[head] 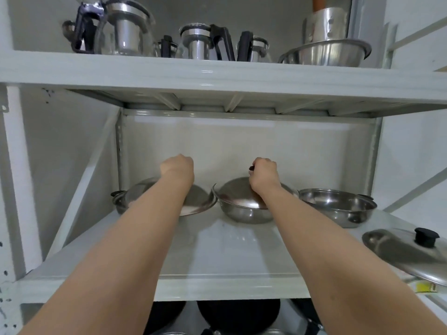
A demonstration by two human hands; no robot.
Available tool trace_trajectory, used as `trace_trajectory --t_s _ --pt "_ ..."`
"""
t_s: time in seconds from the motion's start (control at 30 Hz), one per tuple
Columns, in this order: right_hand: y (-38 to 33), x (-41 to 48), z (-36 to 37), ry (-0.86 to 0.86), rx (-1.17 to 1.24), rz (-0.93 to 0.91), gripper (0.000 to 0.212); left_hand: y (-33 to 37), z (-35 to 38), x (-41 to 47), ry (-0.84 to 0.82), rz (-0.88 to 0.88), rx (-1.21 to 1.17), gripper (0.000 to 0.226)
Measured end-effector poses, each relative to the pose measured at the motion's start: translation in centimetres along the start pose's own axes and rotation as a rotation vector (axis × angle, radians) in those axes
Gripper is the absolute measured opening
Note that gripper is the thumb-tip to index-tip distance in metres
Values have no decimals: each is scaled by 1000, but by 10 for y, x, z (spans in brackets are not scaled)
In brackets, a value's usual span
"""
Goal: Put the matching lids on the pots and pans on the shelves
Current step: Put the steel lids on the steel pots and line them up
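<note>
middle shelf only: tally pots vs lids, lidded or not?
Pots: 3, namely left pot, middle pot, right pot
Lids on pots: 2, namely left lid under the left hand, middle lid held by the right hand
Loose lids: 1, the black-knobbed lid lying at the right
Pots uncovered: 1 (right pot)
Total: 6 items

Glass jugs [125,32] and a steel bowl [326,53] stand on the top shelf [217,76]
</note>
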State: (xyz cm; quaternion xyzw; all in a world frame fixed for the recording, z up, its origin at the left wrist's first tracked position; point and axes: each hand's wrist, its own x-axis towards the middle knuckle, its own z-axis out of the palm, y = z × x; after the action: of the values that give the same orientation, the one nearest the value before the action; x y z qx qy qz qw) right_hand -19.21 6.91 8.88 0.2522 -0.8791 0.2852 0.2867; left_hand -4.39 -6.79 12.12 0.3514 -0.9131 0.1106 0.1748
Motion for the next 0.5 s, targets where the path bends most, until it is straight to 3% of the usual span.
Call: trace_trajectory --t_s 0.5 --pt "41 59 79 17 -124 38 24 -64 90 92 -43 -45 -64 41"
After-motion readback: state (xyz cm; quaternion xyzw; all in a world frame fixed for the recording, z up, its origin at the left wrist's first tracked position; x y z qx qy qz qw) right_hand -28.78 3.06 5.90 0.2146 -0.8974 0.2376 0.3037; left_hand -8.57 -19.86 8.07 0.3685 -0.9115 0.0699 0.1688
